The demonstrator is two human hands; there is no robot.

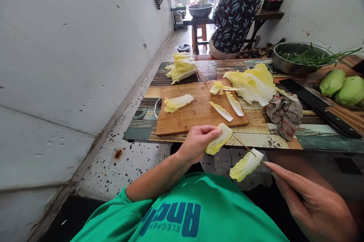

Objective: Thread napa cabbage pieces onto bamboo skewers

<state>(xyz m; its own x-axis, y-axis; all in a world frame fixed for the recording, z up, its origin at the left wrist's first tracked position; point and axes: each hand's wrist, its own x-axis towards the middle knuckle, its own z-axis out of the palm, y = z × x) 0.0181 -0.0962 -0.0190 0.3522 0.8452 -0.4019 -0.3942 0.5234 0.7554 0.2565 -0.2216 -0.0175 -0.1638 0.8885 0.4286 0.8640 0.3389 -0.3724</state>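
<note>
My left hand point(199, 141) pinches a piece of napa cabbage point(224, 136) just off the table's front edge. Between finger and thumb, my right hand point(313, 200) grips a thin wooden skewer point(241, 142). A second cabbage piece point(247, 164) is threaded on that skewer near the right fingers, and the skewer's far end meets the piece in my left hand. Beyond them lies a wooden cutting board point(182, 122) bearing several cut cabbage pieces point(178, 102). Skewered cabbage point(182, 67) is piled behind the board, its sticks pointing right.
Loose cabbage leaves point(253, 85) lie right of the board, beside a crumpled rag point(284, 115) and a black-handled knife point(321, 107). Farther right are green vegetables point(351, 89) and a metal bowl point(287, 62) of long greens. Another person point(239, 11) sits beyond the table, near a basin point(200, 10).
</note>
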